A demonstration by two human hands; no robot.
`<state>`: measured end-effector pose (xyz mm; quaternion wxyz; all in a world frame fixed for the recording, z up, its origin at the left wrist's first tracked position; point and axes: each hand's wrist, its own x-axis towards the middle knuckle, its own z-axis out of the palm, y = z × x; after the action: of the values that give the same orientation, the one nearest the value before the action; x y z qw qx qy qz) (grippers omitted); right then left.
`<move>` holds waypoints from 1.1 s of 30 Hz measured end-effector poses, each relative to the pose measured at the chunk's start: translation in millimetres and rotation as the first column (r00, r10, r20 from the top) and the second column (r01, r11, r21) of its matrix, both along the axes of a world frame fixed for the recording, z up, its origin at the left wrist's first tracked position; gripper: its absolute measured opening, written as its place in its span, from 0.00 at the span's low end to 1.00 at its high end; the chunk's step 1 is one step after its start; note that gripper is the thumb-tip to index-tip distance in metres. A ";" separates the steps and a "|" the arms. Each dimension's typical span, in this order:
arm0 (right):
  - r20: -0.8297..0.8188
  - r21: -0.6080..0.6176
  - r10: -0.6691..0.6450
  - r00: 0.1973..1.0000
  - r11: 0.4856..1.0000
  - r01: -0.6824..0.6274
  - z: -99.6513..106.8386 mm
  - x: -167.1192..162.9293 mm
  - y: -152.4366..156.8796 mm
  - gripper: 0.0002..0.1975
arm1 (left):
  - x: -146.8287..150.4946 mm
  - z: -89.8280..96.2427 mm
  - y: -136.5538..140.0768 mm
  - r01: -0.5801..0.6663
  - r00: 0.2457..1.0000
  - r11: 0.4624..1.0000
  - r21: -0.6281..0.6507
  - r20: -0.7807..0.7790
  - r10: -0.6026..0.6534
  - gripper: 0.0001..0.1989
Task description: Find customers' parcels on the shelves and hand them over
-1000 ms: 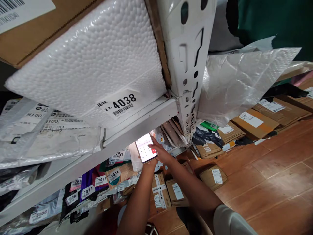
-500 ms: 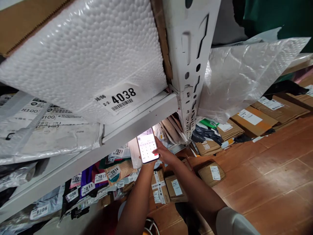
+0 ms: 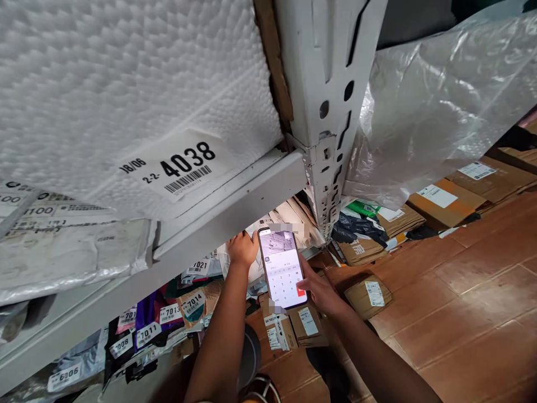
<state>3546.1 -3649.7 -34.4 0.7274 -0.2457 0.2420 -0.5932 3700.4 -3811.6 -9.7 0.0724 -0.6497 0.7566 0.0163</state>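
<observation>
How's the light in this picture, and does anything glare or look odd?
In the head view, the slim black-edged phone glows and pixelated blocks hide bits of its ends; also there, glare streaks the crinkled translucent plastic bag, sheen lies on the reddish-brown tiled floor, and the bumpy white parcel seems wide-angle stretched.

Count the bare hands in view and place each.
2: the left hand, just left of the phone, by a pale package; the right hand, holding the phone at its lower right. No others show.
</observation>
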 end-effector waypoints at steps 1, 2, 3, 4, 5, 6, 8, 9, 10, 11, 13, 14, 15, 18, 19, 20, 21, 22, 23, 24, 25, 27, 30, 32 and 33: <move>-0.004 0.015 -0.015 1.000 1.000 0.015 -2.0 -2.5 3.4 0.33 | -2.7 -2.2 -1.3 -0.003 1.000 1.000 -0.010 0.011 0.003 0.23; -0.008 0.029 -0.028 1.000 0.999 0.029 -4.2 -4.4 6.1 0.34 | -5.5 -5.0 -2.9 -0.007 1.000 1.000 -0.021 0.021 0.007 0.25; -0.010 0.040 -0.040 0.999 0.998 0.041 -6.5 -5.7 8.1 0.34 | -8.4 -8.1 -4.6 -0.013 0.999 0.999 -0.031 0.030 0.014 0.26; -0.010 0.049 -0.051 0.999 0.997 0.051 -8.8 -6.5 9.5 0.34 | -11.1 -11.1 -6.5 -0.021 0.999 0.999 -0.038 0.039 0.023 0.28; -0.008 0.057 -0.062 0.998 0.996 0.062 -11.0 -7.0 10.4 0.35 | -13.6 -13.9 -8.5 -0.031 0.998 0.999 -0.043 0.046 0.033 0.29; -0.005 0.065 -0.071 0.997 0.995 0.071 -12.8 -7.4 10.8 0.35 | -15.7 -16.4 -10.3 -0.041 0.998 0.998 -0.045 0.052 0.044 0.31; 0.003 0.085 -0.086 0.996 0.993 0.086 -15.5 -8.2 10.7 0.35 | -18.7 -20.0 -13.0 -0.058 0.996 0.997 -0.043 0.064 0.060 0.33; 0.010 0.096 -0.093 0.996 0.991 0.091 -16.3 -8.6 10.3 0.35 | -19.7 -21.2 -13.9 -0.062 0.995 0.997 -0.042 0.070 0.065 0.33; 0.018 0.106 -0.096 0.995 0.990 0.094 -16.7 -9.2 9.8 0.35 | -20.3 -22.0 -14.7 -0.064 0.995 0.997 -0.043 0.075 0.067 0.34; 0.028 0.113 -0.098 0.995 0.989 0.094 -17.0 -9.8 9.2 0.35 | -20.6 -22.7 -15.5 -0.063 0.995 0.997 -0.047 0.080 0.066 0.34; 0.045 0.120 -0.099 0.994 0.988 0.093 -17.5 -10.7 7.8 0.36 | -20.1 -23.9 -18.0 -0.049 0.994 0.997 -0.064 0.089 0.055 0.35; 0.050 0.122 -0.103 0.993 0.988 0.096 -17.9 -10.9 7.2 0.36 | -19.2 -24.8 -19.8 -0.036 0.995 0.996 -0.077 0.094 0.043 0.35; 0.050 0.124 -0.109 0.993 0.987 0.102 -18.7 -11.0 6.6 0.35 | -17.9 -25.9 -22.0 -0.018 0.995 0.996 -0.089 0.098 0.027 0.34; 0.042 0.139 -0.128 0.991 0.983 0.121 -23.2 -10.4 5.3 0.34 | -12.2 -31.1 -28.9 0.044 0.994 0.992 -0.115 0.109 -0.031 0.32; 0.043 0.145 -0.129 0.991 0.982 0.122 -25.4 -10.0 5.0 0.34 | -10.3 -33.3 -30.6 0.061 0.993 0.990 -0.123 0.112 -0.047 0.32; 0.046 0.149 -0.129 0.991 0.981 0.121 -27.9 -9.5 4.7 0.34 | -8.7 -35.6 -31.8 0.076 0.991 0.988 -0.132 0.116 -0.061 0.31; 0.051 0.154 -0.125 0.991 0.981 0.116 -30.6 -9.0 4.5 0.35 | -7.6 -37.8 -32.5 0.088 0.990 0.986 -0.140 0.121 -0.071 0.31; 0.055 0.159 -0.121 0.991 0.981 0.110 -33.3 -8.5 4.3 0.36 | -7.0 -39.8 -32.8 0.097 0.989 0.984 -0.148 0.126 -0.079 0.31; 0.060 0.164 -0.113 0.992 0.981 0.102 -35.9 -8.1 4.1 0.37 | -6.8 -41.4 -32.9 0.105 0.988 0.982 -0.154 0.132 -0.085 0.31; 0.065 0.168 -0.108 0.992 0.981 0.095 -38.0 -7.6 3.8 0.37 | -7.0 -42.6 -32.9 0.112 0.986 0.981 -0.158 0.139 -0.090 0.30; 0.071 0.169 -0.104 0.992 0.982 0.091 -39.6 -7.2 3.6 0.37 | -7.5 -43.2 -33.0 0.117 0.985 0.980 -0.161 0.146 -0.094 0.30; 0.082 0.160 -0.097 0.992 0.984 0.083 -40.9 -6.7 3.1 0.37 | -8.5 -43.2 -33.4 0.122 0.982 0.978 -0.168 0.161 -0.094 0.30; 0.090 0.135 -0.093 0.992 0.988 0.081 -39.0 -6.7 2.3 0.38 | -9.5 -41.4 -34.3 0.123 0.980 0.977 -0.176 0.178 -0.091 0.30; 0.098 0.117 -0.083 0.992 0.991 0.072 -36.9 -7.1 1.5 0.40 | -10.0 -40.4 -34.6 0.125 0.979 0.975 -0.182 0.184 -0.091 0.30; 0.101 0.108 -0.079 0.992 0.992 0.068 -36.0 -7.4 1.1 0.40 | -10.2 -40.2 -34.6 0.125 0.978 0.975 -0.185 0.186 -0.091 0.30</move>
<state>3538.7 -3648.6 -70.4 0.7287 -0.1668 0.2429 -0.6182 3690.1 -3846.2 -49.9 0.0757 -0.6102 0.7794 -0.1197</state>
